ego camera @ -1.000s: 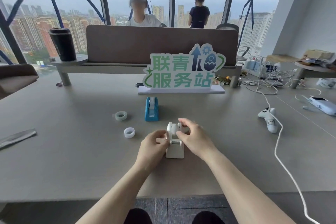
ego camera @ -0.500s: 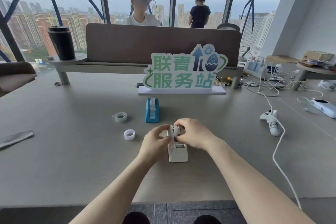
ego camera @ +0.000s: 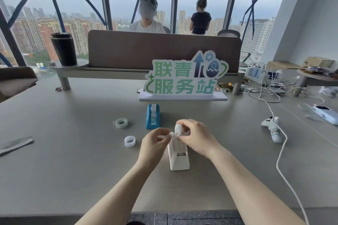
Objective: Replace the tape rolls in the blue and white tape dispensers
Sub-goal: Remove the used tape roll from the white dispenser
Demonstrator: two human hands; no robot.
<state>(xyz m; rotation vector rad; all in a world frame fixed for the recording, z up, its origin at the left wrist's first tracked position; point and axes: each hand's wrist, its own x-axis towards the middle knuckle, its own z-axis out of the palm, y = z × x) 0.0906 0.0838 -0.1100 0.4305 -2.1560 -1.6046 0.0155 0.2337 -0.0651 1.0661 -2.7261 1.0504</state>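
Note:
The white tape dispenser (ego camera: 179,157) stands on the grey table in front of me. My right hand (ego camera: 196,136) pinches a white tape roll (ego camera: 177,129) just above the dispenser's back end. My left hand (ego camera: 155,142) is closed on the roll's left side, at the dispenser's top. The blue tape dispenser (ego camera: 153,116) stands farther back with a roll in it. Two loose rolls lie to the left: a greenish clear one (ego camera: 121,122) and a white one (ego camera: 130,141).
A green lettered sign (ego camera: 184,80) stands behind the blue dispenser. A white game controller (ego camera: 272,128) with a long cable (ego camera: 281,153) lies to the right. A silver strip (ego camera: 15,144) sits at the left edge. A black mug (ego camera: 64,48) stands on a raised shelf.
Both hands rose from the sides of the white dispenser to its top. The white roll has come up out of the dispenser in my right hand.

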